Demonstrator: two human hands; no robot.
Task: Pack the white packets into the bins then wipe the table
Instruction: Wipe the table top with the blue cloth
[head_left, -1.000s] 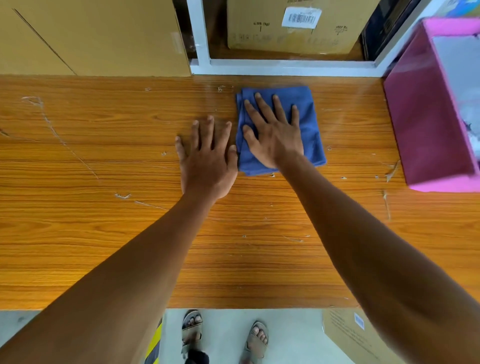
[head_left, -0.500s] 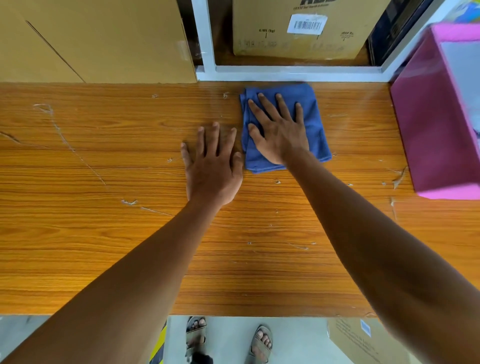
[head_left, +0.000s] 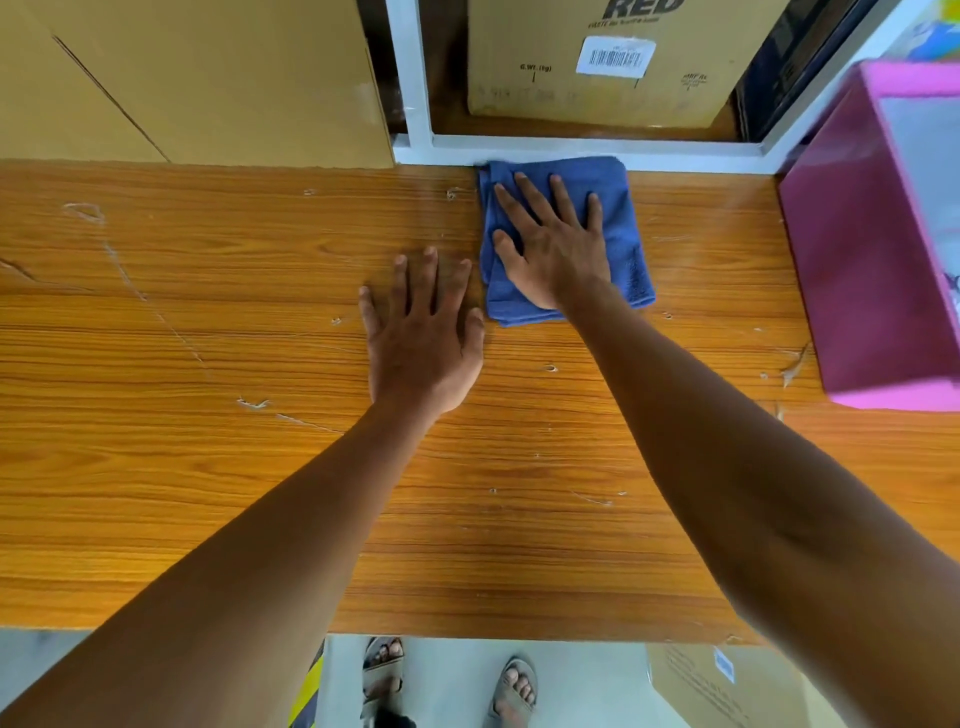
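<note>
No white packets are seen on the bench, so the packing looks done. Something pale can be seen inside the pink bin at the right edge, but what it is cannot be told. The wiping part is under way.

A blue cloth is pressed flat by the right hand, with the fingers straight and spread. The cloth is folded into a soft, thick square and lies at the far edge of the bench, touching the white frame. The left hand is laid flat on the bare wood just beside the cloth, fingers straight, with nothing held.

The bench top is smooth and shiny, with orange wood lines. Small white scratches and specks are seen all over it, so most of it may still need wiping. Brown cardboard boxes are stood behind the bench.
</note>
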